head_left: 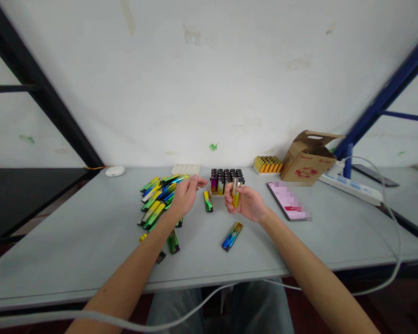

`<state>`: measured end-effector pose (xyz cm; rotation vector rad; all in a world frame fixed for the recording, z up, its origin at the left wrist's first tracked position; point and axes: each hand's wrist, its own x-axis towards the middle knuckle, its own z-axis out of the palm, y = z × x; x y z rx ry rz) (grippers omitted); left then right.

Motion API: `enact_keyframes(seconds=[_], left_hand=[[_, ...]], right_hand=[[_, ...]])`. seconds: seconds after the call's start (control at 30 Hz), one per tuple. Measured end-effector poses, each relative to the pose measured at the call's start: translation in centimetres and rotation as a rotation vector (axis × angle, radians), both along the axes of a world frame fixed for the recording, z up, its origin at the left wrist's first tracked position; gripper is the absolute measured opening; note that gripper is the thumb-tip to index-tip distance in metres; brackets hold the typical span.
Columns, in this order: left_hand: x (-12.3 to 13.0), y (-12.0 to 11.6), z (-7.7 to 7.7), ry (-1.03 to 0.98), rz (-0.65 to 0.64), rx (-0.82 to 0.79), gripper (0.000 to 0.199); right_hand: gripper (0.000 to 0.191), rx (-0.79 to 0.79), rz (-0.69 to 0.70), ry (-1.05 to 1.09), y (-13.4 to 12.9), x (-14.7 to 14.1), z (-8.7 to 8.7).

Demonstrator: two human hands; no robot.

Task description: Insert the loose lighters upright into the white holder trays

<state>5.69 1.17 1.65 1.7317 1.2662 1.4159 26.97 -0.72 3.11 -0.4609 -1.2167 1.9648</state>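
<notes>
My right hand [249, 204] is closed around a yellow lighter [236, 198], held upright with its silver-coloured end up. To its left, my left hand [187, 194] hovers by a heap of colourful lighters [153, 206], its fingers stretched out toward the right and nothing visible in them. Between the hands lies a loose green and yellow lighter [208, 202]. Nearer the front edge rests a blue and yellow lighter [232, 236]. Just behind my right hand, rows of lighters with black tops [226, 174] stand upright, partly hidden by it. My left forearm covers part of the heap.
At the back stand a white tray [186, 170], a block of yellow-orange lighters [268, 164] and an open cardboard box [304, 162]. A phone [287, 200] lies right of my right hand, before a power strip [353, 186]. A white case [114, 171] sits far left.
</notes>
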Motion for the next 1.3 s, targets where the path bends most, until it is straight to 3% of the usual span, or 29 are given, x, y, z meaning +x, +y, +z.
enact_keyframes(seconds=[0.37, 0.6, 0.73, 0.83, 1.07, 1.3], left_hand=[[-0.3, 0.1, -0.1, -0.013, 0.010, -0.011, 0.066], [-0.1, 0.0, 0.0, -0.014, 0.027, -0.001, 0.067], [-0.1, 0.0, 0.2, -0.018, 0.018, -0.004, 0.069], [-0.2, 0.0, 0.2, -0.012, 0.022, -0.003, 0.067], [-0.2, 0.0, 0.1, -0.002, 0.033, 0.001, 0.064], [-0.2, 0.0, 0.3, 0.010, 0.039, 0.027, 0.064]], right_hand=[[0.051, 0.229, -0.034, -0.135, -0.1, 0.0, -0.2], [0.042, 0.447, -0.159, -0.270, -0.1, 0.6, -0.2], [0.046, 0.395, -0.162, -0.239, -0.1, 0.2, 0.1], [0.058, 0.330, -0.243, -0.201, -0.2, -0.2, 0.0], [0.047, 0.332, -0.426, -0.145, 0.0, -0.5, -0.1], [0.037, 0.570, -0.536, -0.294, -0.1, -0.5, -0.9]])
